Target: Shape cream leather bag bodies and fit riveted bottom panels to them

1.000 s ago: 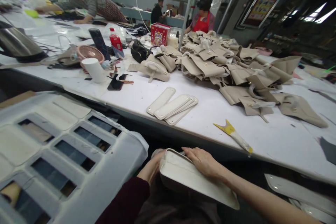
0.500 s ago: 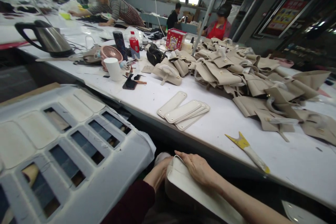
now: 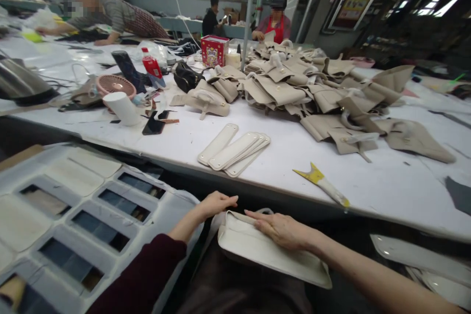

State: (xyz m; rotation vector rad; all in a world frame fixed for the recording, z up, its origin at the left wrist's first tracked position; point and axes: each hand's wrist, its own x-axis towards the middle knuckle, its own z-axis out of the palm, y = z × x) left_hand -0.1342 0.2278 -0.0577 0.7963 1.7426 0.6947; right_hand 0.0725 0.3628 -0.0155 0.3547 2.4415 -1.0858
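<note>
A cream bag [image 3: 272, 257] with a flat, long base lies on its side over my lap, its base facing me. My right hand [image 3: 285, 230] holds its upper edge, fingers reaching left across the material. Part of a pale loop shows behind that hand. Just above the bag's left end is my left hand [image 3: 217, 203], apart from it, with the fingers stretched to the right and nothing seen in them. On the table ahead lie several cream strips [image 3: 235, 149] with metal studs at their ends. A yellow forked tool [image 3: 320, 184] with a wrapped handle lies to their right.
The white table [image 3: 268, 186] edge runs just beyond my hands. Beige bags [image 3: 294, 88] are heaped on it. A phone [image 3: 154, 123], white cup [image 3: 123, 108] and pink fan [image 3: 116, 86] stand left. A padded rack [image 3: 84, 196] is beside me; more strips [image 3: 415, 255] lie low right. Co-workers are beyond.
My left hand has come off the bag's end and moved up and left. The bag has turned flatter, showing more of its base. The view has swung right.
</note>
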